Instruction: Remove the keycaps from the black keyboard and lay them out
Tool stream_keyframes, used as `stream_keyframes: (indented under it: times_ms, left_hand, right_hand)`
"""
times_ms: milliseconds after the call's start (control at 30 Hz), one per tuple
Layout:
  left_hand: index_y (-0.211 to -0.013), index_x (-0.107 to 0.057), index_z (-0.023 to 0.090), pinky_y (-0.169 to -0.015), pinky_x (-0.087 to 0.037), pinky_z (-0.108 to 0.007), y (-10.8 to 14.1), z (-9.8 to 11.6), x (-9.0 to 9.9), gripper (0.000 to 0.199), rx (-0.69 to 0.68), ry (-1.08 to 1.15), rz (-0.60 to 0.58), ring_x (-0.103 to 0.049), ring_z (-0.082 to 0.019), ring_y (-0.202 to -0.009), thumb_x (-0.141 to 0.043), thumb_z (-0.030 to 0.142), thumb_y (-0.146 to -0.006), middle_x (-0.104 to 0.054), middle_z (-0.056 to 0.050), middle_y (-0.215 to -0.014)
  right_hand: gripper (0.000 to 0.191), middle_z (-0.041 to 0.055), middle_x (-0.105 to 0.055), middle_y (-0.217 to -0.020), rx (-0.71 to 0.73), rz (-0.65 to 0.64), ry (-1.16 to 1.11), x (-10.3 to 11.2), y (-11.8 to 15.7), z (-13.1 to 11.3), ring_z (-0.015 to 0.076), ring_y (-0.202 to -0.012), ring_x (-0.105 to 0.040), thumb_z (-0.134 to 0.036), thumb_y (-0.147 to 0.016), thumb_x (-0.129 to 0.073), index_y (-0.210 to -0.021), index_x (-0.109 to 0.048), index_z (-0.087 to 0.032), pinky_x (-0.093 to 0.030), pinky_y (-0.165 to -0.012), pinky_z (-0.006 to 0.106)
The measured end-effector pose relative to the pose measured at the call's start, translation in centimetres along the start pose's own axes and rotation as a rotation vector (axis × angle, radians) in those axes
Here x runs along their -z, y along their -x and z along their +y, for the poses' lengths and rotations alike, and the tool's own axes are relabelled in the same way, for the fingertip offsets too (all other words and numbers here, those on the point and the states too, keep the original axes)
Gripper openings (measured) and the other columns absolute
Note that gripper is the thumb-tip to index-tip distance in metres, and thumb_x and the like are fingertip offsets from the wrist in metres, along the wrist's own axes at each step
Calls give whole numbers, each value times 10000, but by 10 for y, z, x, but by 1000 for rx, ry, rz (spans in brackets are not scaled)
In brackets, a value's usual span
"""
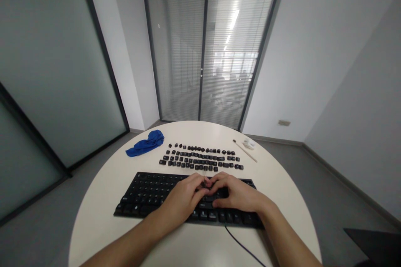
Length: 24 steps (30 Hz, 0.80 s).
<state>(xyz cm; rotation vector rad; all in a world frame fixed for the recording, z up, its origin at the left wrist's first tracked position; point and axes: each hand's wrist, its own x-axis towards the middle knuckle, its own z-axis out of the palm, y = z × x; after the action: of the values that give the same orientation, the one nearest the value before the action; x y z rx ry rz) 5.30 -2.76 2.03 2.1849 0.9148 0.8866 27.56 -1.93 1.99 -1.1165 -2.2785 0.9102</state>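
Where the round table [99, 212] curves at left: bare strip between rim and keyboard end; one table.
Blue cloth: count 1 [145, 144], crumpled, near the far-left rim; bare tabletop separates it from the keyboard.
Keyboard: count 1 [147, 192], black, lying across the table in front of the person; bare tabletop off both ends and along the near edge. Many sockets on its left part lack caps; near row mostly capped.
Left hand: count 1 [187, 194], over the keyboard's middle, fingers curled, thumb drawn in toward the fingertips; grip on a small item cannot be told.
Loose keycaps: several dozen [202, 161], black, about four uneven rows beyond the keyboard, narrow gap between; too small for an exact count.
Thin wire-like piece: at the meeting fingertips [204, 172]; number of strands unclear.
Right hand: count 1 [236, 194], fingers bent toward the left hand's fingertips, thumb spread lower over the keys; hold cannot be told.
Cable: count 1 [243, 245], leaving the keyboard's near edge.
Toothbrush: count 1 [246, 151], slanted, right of the keycaps.
White crumpled material: just beside it [249, 144], pieces not countable, near the far-right rim.
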Motion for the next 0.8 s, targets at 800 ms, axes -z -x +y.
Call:
stream_keyframes:
  times_ms: [800]
  left_hand:
    - [-964,-626,198,-808,-473,-312,11,-9,-10,161,-34,219,38,-620,-195,-861,-468,182,-935,-673,-39,-926]
  right_hand:
    - [243,24,-657,-1014,64,60,228,-12,-10,-9,212,-939,-589,-426,-727,-801,-892,-760,-252,-458,-858,321]
